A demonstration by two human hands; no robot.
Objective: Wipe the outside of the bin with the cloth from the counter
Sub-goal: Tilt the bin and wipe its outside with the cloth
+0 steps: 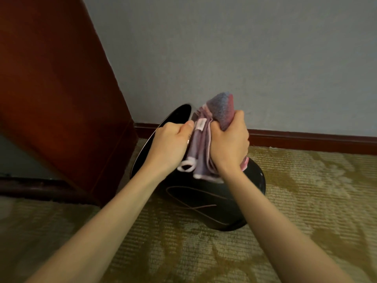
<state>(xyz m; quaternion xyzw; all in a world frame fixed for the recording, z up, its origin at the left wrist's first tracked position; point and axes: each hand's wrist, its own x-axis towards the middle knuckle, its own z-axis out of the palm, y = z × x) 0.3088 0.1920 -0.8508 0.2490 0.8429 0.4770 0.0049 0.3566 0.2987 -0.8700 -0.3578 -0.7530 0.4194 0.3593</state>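
Observation:
A black round bin (206, 203) leans tilted on the carpet, its open mouth turned up and to the left. My left hand (170, 142) grips the bin's shiny rim (151, 137) at the top. A pink and blue folded cloth (221, 110) with white trim is bunched in my right hand (229, 147), held against the upper side of the bin just right of the left hand. The cloth's lower end hangs down over the black wall. Both hands hide the bin's top right part.
A dark red wooden cabinet side (61, 99) stands close to the left of the bin. A grey wall (244, 48) with a dark red skirting board (306, 140) runs behind. The floor is patterned yellow-green carpet (204, 252).

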